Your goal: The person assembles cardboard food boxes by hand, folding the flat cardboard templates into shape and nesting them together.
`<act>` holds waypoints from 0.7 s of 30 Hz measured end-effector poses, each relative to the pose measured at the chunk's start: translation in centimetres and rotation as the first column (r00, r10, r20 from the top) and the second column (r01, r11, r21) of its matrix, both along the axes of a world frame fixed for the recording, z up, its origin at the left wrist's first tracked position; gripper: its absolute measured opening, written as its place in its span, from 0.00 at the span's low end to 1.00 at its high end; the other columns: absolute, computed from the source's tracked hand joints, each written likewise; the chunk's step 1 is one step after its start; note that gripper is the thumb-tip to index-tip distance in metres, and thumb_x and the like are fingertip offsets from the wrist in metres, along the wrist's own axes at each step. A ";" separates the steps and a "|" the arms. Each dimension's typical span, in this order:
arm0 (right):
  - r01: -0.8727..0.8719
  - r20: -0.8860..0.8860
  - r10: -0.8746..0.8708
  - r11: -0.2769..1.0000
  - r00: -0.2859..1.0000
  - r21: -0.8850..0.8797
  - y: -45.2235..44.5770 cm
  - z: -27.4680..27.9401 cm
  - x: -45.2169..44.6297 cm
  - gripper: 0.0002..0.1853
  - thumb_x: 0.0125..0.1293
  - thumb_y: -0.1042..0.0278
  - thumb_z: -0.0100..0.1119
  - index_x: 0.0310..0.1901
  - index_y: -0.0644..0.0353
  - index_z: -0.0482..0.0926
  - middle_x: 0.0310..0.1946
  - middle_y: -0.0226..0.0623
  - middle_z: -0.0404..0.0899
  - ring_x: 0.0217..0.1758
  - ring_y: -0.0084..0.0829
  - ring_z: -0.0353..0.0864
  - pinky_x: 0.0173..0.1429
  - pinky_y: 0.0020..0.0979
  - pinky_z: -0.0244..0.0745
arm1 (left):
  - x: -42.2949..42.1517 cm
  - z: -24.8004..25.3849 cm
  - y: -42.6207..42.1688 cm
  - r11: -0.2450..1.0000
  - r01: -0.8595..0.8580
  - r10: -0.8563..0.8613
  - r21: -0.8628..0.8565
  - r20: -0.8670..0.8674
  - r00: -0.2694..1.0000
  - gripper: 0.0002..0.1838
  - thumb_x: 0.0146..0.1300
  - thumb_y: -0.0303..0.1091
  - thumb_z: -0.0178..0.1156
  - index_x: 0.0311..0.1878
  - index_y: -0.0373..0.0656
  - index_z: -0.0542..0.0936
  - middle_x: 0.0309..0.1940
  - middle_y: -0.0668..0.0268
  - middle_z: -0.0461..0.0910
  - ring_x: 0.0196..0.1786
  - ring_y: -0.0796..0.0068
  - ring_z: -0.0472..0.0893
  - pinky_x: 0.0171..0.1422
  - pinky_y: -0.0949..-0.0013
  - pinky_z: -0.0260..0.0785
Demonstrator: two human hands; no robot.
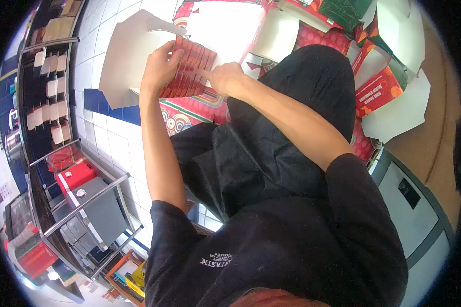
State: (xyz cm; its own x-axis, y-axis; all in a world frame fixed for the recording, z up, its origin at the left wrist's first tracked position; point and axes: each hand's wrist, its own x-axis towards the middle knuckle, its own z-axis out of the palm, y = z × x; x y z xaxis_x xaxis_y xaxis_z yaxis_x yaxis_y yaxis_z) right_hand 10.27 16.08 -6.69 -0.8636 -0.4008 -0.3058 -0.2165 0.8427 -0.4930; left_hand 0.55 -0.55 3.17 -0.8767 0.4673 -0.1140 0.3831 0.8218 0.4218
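My left hand [161,66] is curled round the left edge of a stack of red printed pieces [195,59], thumb over its top. The pieces lie close together in rows; I cannot tell whether they are small boxes or folded cards. At the right side of the stack is my right hand [225,78], its index finger stretched out over the red pieces and the other fingers bent, holding nothing. A large white carton panel [123,64] with folded flaps stands just left of my left hand. Beneath the stack lies a red patterned cloth [205,105].
Open red and green cartons [379,92] with white insides crowd the right. A bright white sheet or panel [223,25] lies beyond the stack. To the left stand a metal rack [87,204] and a shelf with small boxes [51,110]. A grey cabinet [410,199] is at right.
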 end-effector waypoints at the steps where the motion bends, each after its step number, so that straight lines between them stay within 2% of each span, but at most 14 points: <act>1: 0.006 -0.009 -0.006 1.000 1.000 -0.007 0.0 0.0 -0.1 0.35 0.80 0.66 0.53 0.87 0.37 0.67 0.56 0.37 0.94 0.54 0.42 0.96 0.51 0.46 0.89 | -0.1 -0.2 -0.1 1.000 0.008 -0.008 0.015 -0.002 1.000 0.23 0.78 0.40 0.62 0.66 0.34 0.86 0.52 0.40 0.92 0.59 0.41 0.92 0.64 0.51 0.82; 9: 0.000 -0.040 0.001 1.000 0.999 0.017 0.4 0.8 0.3 0.36 0.79 0.66 0.54 0.87 0.36 0.68 0.53 0.35 0.95 0.54 0.40 0.96 0.50 0.44 0.88 | 0.1 -0.1 0.2 1.000 -0.003 0.003 0.028 0.013 1.000 0.23 0.78 0.40 0.62 0.66 0.34 0.86 0.54 0.41 0.92 0.60 0.42 0.92 0.63 0.51 0.82; 17: 0.029 -0.128 -0.040 0.996 0.991 -0.086 0.6 1.0 0.3 0.37 0.75 0.67 0.59 0.86 0.37 0.70 0.51 0.34 0.95 0.52 0.40 0.96 0.50 0.43 0.87 | 0.4 0.3 0.2 0.999 -0.013 0.012 0.042 0.026 1.000 0.21 0.78 0.40 0.63 0.65 0.35 0.87 0.53 0.43 0.92 0.59 0.44 0.92 0.63 0.52 0.82; 21: 0.023 -0.115 -0.030 0.998 0.993 -0.064 0.4 1.3 0.2 0.38 0.74 0.68 0.61 0.85 0.38 0.70 0.49 0.35 0.95 0.51 0.40 0.96 0.50 0.42 0.87 | 0.4 0.5 0.3 0.999 -0.034 0.032 0.029 0.063 0.998 0.23 0.81 0.43 0.62 0.65 0.34 0.87 0.53 0.43 0.92 0.57 0.45 0.93 0.62 0.53 0.82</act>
State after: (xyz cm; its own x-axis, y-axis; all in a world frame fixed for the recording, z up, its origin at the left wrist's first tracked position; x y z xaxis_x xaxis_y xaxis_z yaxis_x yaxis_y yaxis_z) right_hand 10.47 16.51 -5.43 -0.9022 -0.3925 -0.1787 -0.2531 0.8174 -0.5175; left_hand 0.93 -0.25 3.65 -0.8832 0.4424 -0.1555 0.3283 0.8201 0.4688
